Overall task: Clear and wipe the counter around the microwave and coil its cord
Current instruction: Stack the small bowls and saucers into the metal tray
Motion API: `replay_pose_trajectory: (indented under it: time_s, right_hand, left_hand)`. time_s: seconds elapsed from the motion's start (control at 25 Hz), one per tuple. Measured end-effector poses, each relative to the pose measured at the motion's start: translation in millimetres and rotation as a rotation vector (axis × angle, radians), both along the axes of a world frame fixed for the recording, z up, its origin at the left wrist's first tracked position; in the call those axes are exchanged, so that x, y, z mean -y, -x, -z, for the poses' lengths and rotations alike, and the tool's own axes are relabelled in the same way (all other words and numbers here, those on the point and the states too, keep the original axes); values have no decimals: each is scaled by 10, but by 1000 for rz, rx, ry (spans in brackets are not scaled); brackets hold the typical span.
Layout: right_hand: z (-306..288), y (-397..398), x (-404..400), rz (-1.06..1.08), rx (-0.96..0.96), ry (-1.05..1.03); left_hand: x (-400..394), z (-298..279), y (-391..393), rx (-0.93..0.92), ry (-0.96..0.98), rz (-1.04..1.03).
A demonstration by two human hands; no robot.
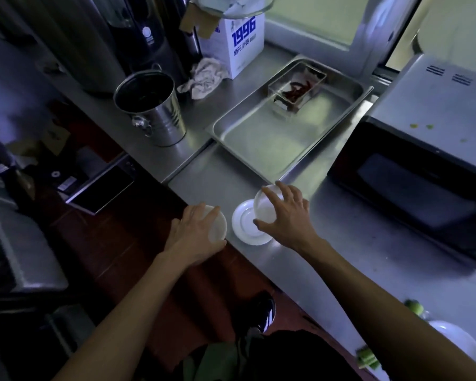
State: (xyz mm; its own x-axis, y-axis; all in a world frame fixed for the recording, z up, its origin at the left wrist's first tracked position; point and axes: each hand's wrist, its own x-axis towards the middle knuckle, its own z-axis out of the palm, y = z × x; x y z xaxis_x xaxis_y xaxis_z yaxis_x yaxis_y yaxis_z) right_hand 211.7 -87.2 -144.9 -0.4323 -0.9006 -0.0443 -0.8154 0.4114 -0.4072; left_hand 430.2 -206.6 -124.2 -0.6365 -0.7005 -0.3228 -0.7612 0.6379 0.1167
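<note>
My left hand (pixel 193 232) grips a small white bowl (pixel 217 225) from above at the front edge of the steel counter (pixel 327 259). My right hand (pixel 286 215) grips a second white bowl (pixel 264 206), turned upside down, over a white saucer (pixel 245 224) that lies flat on the counter. The black microwave (pixel 418 185) stands to the right, with green crumbs on its top. A crumpled cloth (pixel 204 78) lies at the back beside a white carton. The microwave's cord is not visible.
A steel tray (pixel 259 138) holds a clear box of red chillies (pixel 297 88). A steel bucket (pixel 154 111) stands left of it, the white carton (pixel 237 42) behind. A white plate (pixel 456 345) and green vegetable scraps (pixel 367 358) lie at the near right.
</note>
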Motion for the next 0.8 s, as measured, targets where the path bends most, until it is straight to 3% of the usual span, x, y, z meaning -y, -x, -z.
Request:
replay_pose_trajectory:
  time_s: [0.48, 0.8]
  right_hand:
    - [-32, 519, 260, 295, 51, 41]
    - [-88, 822, 1044, 474, -29, -12]
  left_hand:
    - [830, 118, 1025, -101, -36, 189]
    - [2022, 234, 1889, -221, -26, 372]
